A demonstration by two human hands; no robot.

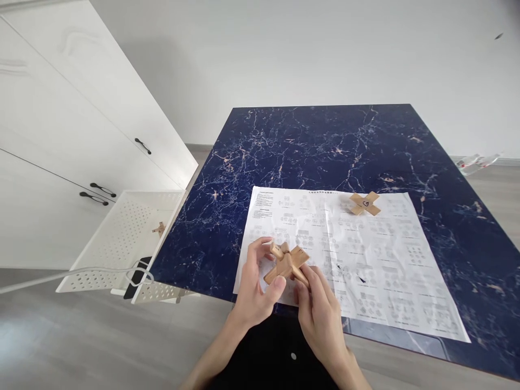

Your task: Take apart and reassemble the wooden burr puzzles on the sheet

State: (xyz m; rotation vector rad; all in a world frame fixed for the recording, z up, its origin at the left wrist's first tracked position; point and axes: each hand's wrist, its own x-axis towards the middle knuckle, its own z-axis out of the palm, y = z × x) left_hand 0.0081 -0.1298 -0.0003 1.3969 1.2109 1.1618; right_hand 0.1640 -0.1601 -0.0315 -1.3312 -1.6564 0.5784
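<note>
Between my two hands, above the lower left part of a printed sheet (353,254), is a wooden interlocking puzzle (284,264) made of crossed light-wood bars. My left hand (257,287) has its thumb on the front of the puzzle and its fingers curled round the left side. The fingers of my right hand (320,309) pinch a bar at the puzzle's lower right. A second piece of wood, a flat cross (364,203) with a dark mark at its centre, lies on the sheet's upper right, away from both hands.
The sheet lies on a dark blue marble-patterned table (317,146). At the left stands a white perforated bin (109,233) with a small wooden piece (159,228) inside, and a white cable (101,269) crosses it. White cabinets (73,108) stand beyond; clear bottles (477,162) are at the right.
</note>
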